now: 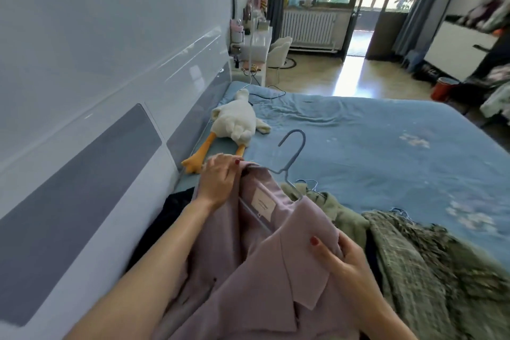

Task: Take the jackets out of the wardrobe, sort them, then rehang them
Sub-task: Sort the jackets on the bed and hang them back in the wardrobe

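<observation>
Two bare hands worked one lilac woven jacket [242, 270] lying on the near edge of the blue-sheeted bed [386, 152]. Left hand [219, 181] gripped the jacket's far shoulder, fingers curled over the fabric at the end of the pale blue wire hanger [289, 157]. Hanger sat inside the collar, hook raised over the sheet. Right hand [340, 258] pinched the near shoulder and lapel edge between thumb and fingers. White sewn label [262, 205] showed inside the neck.

Just right of the jacket lay a sage green fleece garment [345, 218] and a grey-green tweed jacket [414, 257], both on the bed, touching each other. Dark garment [171, 210] partly under the lilac one, on its left; kind not clear.

White plush goose with orange feet [234, 124] lay beside the pale glossy headboard [110, 119], beyond the left hand.
</observation>
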